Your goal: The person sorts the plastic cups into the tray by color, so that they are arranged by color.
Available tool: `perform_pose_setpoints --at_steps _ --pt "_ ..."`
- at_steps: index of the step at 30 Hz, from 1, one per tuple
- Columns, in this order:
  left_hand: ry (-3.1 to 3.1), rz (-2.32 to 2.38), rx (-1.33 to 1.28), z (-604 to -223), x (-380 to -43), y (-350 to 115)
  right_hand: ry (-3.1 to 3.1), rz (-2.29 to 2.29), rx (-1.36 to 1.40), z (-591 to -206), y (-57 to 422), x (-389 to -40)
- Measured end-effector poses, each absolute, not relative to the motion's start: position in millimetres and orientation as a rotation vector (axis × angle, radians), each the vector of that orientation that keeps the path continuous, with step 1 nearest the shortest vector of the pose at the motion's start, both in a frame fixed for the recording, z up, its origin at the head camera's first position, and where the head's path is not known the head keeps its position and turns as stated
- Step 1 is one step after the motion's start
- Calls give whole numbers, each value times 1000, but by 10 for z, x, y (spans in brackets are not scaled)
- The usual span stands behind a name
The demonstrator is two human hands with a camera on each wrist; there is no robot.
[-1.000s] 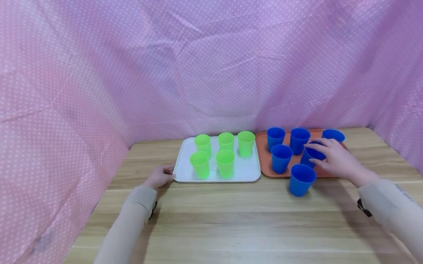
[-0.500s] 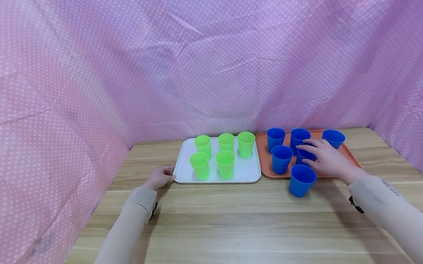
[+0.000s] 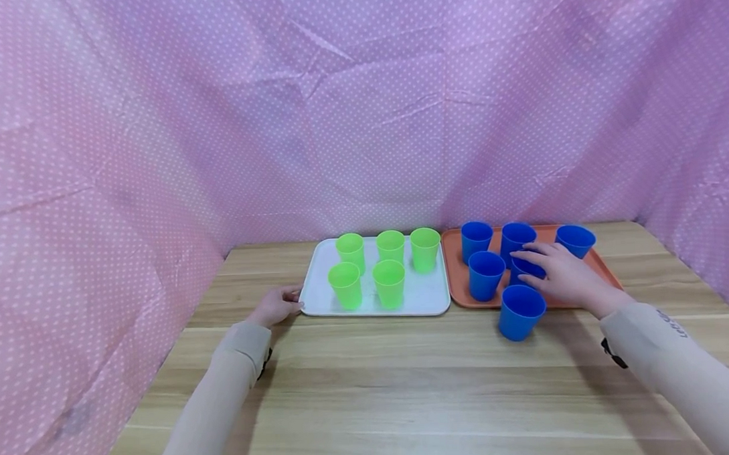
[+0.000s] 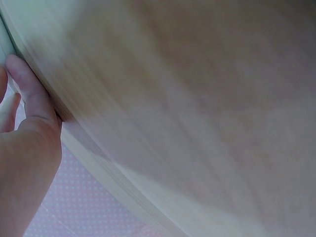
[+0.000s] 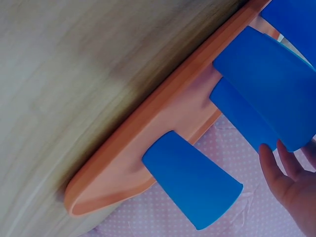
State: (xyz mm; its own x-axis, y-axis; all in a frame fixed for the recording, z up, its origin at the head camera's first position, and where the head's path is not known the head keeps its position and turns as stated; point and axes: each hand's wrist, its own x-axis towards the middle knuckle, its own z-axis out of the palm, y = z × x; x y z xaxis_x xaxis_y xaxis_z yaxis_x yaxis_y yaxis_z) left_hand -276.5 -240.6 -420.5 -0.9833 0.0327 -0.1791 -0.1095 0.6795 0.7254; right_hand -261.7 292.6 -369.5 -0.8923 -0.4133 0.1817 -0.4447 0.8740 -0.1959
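Observation:
My left hand [image 3: 275, 305] holds the near left corner of a white tray [image 3: 430, 299], its fingertips at the edge. On this tray stand several lime-green plastic cups [image 3: 390, 285]. To the right, my right hand [image 3: 562, 274] grips the rim of a blue cup [image 3: 525, 269] at the near side of an orange tray [image 3: 598, 273]; the hand partly hides the cup in the head view. In the right wrist view, fingertips [image 5: 269, 157] are right at the rim of this cup [image 5: 271, 89]. Other upright blue cups [image 3: 485, 277] share the orange tray.
Another blue cup [image 3: 520, 316] stands upright on the wooden table [image 3: 382, 387], just in front of the orange tray. The two trays lie side by side near the back edge. A pink dotted cloth [image 3: 337, 135] hangs behind and along both sides.
My right hand has moved a little left, and the blue cup in its fingers shifted left with it, then stopped. The left hand and the white tray have stayed in place.

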Motion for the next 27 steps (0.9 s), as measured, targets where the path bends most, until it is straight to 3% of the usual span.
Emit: perform_pose_setpoints --at_steps 27 --pt "2728 1219 -27 -4214 -2741 -2403 -2788 382 691 -3674 2957 -2533"
